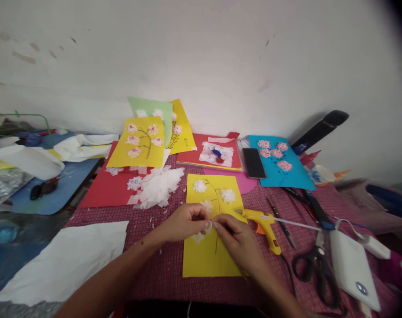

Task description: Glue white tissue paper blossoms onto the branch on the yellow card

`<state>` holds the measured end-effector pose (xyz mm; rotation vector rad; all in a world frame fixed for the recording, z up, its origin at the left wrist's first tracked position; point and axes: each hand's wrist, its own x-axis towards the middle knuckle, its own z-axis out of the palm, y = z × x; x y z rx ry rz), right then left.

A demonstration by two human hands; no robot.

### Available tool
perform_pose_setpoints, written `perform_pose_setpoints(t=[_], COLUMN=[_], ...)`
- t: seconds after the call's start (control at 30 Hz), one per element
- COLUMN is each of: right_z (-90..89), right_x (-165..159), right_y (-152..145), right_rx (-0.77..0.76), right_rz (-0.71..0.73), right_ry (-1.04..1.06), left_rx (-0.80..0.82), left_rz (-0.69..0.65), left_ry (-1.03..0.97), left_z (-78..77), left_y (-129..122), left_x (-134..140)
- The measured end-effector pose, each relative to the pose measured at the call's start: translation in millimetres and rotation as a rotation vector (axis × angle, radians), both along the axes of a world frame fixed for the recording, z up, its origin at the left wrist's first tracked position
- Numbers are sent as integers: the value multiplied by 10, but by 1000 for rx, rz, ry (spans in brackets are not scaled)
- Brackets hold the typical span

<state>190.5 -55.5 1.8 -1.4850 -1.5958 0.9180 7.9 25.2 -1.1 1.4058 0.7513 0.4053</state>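
A small piece of white tissue paper (208, 227) is pinched between the fingertips of my left hand (186, 222) and my right hand (235, 236). Both hands are over a yellow sheet (201, 263) with a drawn branch and white tissue-paper flowers (227, 195). Something thin and dark shows below my right hand; what it is I cannot make out. Just right of that hand, a yellow glue gun (267, 225) lies with its nozzle over the sheet's edge. A heap of white tissue-paper pieces (161, 186) sits to the left.
Finished flower cards, one yellow (121, 152) and one blue (295, 172), stand along the wall. A black phone (253, 162) lies on the table near them. Scissors (318, 269) and a white power bank (349, 265) lie at right. White paper (71, 260) covers the left front.
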Motion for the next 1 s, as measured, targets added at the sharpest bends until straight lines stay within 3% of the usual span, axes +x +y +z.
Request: perform_pose_setpoints(t=[0.13, 0.27, 0.43, 0.57, 0.8, 0.93, 1.0], right_z=[-52, -154, -338, -430, -446, -414, -375], right_x=[59, 370, 974, 1215, 1304, 1322, 1307], right_y=[-122, -353, -538, -492, -459, -497, -528], right_rx=[-12, -17, 33, -96, -281, -301, -214], right_rz=[-75, -127, -425, -434, -343, -423, -510], right_ry=[-123, -358, -731, -939, -875, -730, -570], left_rx=[50, 379, 740, 790, 804, 815, 813], left_rz=[46, 74, -191, -325, -393, -398, -399], left_ry=[44, 188, 284, 268, 251, 228, 218], left_z=[-59, -69, -24, -32, -112, -130, -116], left_y=[10, 105, 205, 220, 229, 235, 230], left_x=[-24, -148, -308, -349, -375, -387, -384])
